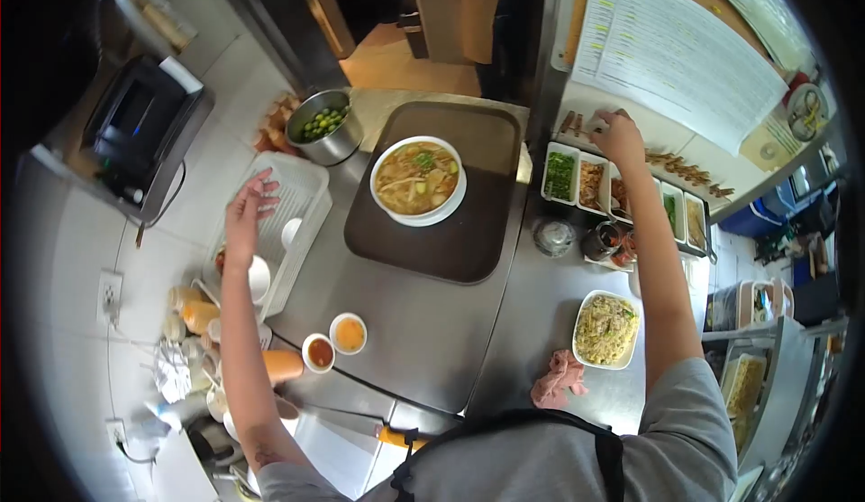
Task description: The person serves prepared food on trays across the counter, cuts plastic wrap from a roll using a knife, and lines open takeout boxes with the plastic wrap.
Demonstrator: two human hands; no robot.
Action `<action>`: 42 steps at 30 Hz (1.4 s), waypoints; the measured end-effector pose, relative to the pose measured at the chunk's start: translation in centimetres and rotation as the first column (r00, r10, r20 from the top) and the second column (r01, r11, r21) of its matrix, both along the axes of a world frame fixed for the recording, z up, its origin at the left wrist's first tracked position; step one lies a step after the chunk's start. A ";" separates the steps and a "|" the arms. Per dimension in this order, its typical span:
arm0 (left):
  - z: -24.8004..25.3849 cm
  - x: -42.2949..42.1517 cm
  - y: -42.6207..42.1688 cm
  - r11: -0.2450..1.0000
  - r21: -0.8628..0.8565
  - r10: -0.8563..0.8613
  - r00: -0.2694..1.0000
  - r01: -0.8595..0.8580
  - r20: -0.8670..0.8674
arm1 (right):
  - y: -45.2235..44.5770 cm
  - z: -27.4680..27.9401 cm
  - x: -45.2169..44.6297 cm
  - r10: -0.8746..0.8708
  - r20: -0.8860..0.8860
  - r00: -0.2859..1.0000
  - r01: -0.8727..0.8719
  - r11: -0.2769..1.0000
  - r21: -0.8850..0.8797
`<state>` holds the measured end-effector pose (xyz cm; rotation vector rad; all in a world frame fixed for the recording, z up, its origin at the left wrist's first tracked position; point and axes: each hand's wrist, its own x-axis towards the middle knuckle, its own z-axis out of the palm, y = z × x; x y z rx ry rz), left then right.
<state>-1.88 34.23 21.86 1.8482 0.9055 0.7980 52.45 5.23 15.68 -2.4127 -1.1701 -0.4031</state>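
Our left hand splays empty left of the soup's serving tray, likely for spills; our right hand's grip is unclear.

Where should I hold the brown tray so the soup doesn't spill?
Probably by the long raised edges of the tray: left hand from the left, right hand from the right. It lies flat, with an open bowl of soup between those edges.
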 end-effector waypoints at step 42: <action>15.5 1.1 -13.8 0.447 0.887 0.313 0.908 0.118 -0.279 | 1.0 -10.7 -22.2 0.487 -0.819 0.302 0.677 0.495 0.544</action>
